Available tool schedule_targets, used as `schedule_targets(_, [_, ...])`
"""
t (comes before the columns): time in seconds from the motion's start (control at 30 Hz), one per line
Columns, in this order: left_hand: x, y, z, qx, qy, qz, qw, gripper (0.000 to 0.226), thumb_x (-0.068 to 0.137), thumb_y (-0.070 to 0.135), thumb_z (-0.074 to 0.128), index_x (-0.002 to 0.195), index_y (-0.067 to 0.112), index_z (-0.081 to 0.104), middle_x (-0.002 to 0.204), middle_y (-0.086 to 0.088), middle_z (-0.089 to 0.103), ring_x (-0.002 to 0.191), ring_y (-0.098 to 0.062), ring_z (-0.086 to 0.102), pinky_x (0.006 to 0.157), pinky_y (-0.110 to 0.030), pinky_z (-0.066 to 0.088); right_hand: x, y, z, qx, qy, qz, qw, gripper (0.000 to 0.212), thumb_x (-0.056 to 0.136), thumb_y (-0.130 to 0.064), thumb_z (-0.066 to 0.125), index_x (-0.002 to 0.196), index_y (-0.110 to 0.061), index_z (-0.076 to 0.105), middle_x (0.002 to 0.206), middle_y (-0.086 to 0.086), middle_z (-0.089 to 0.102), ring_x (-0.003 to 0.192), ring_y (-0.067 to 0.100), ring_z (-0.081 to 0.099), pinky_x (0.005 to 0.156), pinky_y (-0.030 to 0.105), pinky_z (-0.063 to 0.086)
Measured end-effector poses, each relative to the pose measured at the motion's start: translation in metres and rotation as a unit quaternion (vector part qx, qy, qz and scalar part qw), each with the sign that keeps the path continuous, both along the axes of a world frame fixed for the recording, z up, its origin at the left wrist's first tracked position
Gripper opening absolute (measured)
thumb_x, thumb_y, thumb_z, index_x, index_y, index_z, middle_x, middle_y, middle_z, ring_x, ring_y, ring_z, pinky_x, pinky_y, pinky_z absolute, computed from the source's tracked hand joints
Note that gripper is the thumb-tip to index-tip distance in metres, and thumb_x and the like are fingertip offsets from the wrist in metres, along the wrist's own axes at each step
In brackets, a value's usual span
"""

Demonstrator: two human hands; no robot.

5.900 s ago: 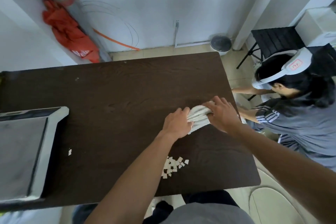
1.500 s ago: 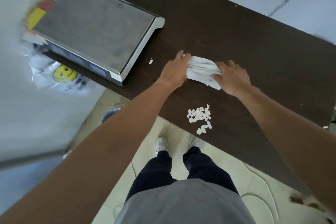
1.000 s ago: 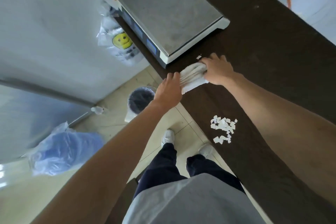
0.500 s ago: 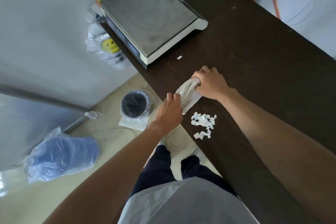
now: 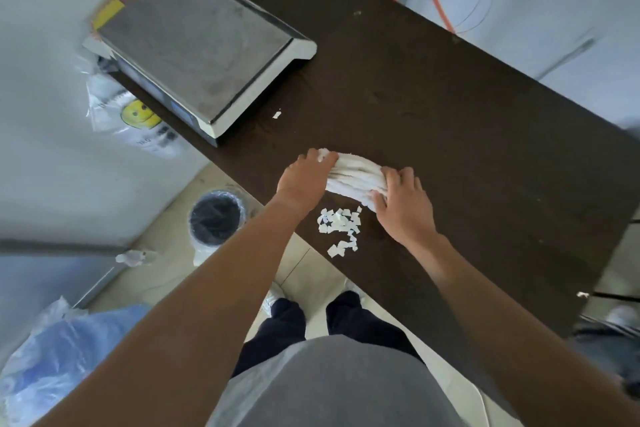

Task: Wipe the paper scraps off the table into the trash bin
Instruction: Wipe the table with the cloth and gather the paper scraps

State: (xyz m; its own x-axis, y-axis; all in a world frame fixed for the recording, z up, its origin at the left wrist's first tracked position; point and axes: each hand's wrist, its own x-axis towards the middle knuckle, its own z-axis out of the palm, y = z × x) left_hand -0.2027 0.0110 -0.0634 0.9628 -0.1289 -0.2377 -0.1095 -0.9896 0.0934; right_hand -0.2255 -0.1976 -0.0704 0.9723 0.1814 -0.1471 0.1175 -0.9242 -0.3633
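At six o'clock of the cloth (image 5: 353,177), gripped at its ends by my left hand (image 5: 304,177) and right hand (image 5: 401,204), the scraps (image 5: 341,225), I think, need one flat sweep toward the bin (image 5: 216,215) at nine o'clock.

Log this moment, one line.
left hand, right hand: hold rolled white cloth | white paper scraps: piled at dark table edge | round black bin: on floor

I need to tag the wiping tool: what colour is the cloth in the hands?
White, with greyish creases; the cloth shows best in the head view.
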Motion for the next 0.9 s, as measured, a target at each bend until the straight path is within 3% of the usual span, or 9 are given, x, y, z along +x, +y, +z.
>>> schedule_targets(0.2, [-0.003,-0.008,-0.004,-0.022,-0.009,-0.024,0.999,0.067,0.092,0.0,0.058,0.149,0.025,0.032,0.125,-0.015,0.053,0.102,-0.03,0.062,0.087,-0.042,0.057,-0.025,-0.001,-0.004,-0.003,-0.022,-0.053,0.998,0.046,0.095,-0.037,0.054,0.132,-0.012,0.045,0.116,0.011,0.05,0.102,0.029,0.052,0.077,0.044,0.052])
schedule_targets(0.3, [-0.002,0.0,-0.003,-0.044,-0.004,-0.03,0.999,0.075,0.092,-0.001,0.057,0.154,0.024,0.023,0.124,-0.015,0.054,0.1,-0.031,0.063,0.087,-0.043,0.057,-0.018,0.0,0.002,-0.068,-0.019,-0.028,0.997,0.044,0.094,-0.041,0.05,0.13,-0.015,0.046,0.114,0.01,0.055,0.098,0.032,0.056,0.077,0.043,0.048])
schedule_targets(0.4, [-0.004,0.011,-0.003,-0.082,-0.005,-0.03,0.996,0.084,0.094,0.002,0.056,0.159,0.021,0.006,0.128,-0.014,0.055,0.096,-0.029,0.066,0.085,-0.043,0.058,-0.01,0.001,0.013,-0.157,-0.02,-0.002,0.987,0.051,0.09,-0.05,0.049,0.129,-0.017,0.048,0.116,0.01,0.057,0.101,0.033,0.056,0.085,0.045,0.046])
schedule_targets(0.47, [-0.007,0.023,-0.002,-0.112,-0.007,-0.015,0.994,0.081,0.1,0.014,0.055,0.159,0.021,0.0,0.129,-0.012,0.056,0.091,-0.026,0.066,0.08,-0.04,0.058,-0.003,0.01,0.024,-0.172,-0.034,0.011,0.984,0.06,0.085,-0.05,0.054,0.132,-0.013,0.045,0.122,0.013,0.054,0.109,0.034,0.053,0.093,0.048,0.045])
schedule_targets(0.6, [-0.013,0.059,0.005,-0.123,0.005,0.041,0.992,0.077,0.1,0.041,0.054,0.159,0.021,0.008,0.136,-0.014,0.054,0.107,-0.033,0.064,0.086,-0.044,0.055,0.007,0.057,0.044,-0.13,-0.084,0.087,0.984,0.083,0.08,-0.05,0.068,0.141,-0.007,0.033,0.136,0.016,0.046,0.123,0.033,0.048,0.104,0.048,0.042])
schedule_targets(0.9, [-0.067,0.177,0.016,-0.113,0.004,0.192,0.975,0.07,0.097,0.042,0.059,0.153,0.016,0.026,0.138,-0.014,0.051,0.118,-0.037,0.058,0.092,-0.05,0.051,0.008,0.215,0.051,-0.058,-0.105,0.303,0.945,0.071,0.087,-0.041,0.063,0.142,-0.005,0.035,0.141,0.017,0.043,0.124,0.032,0.049,0.099,0.045,0.046])
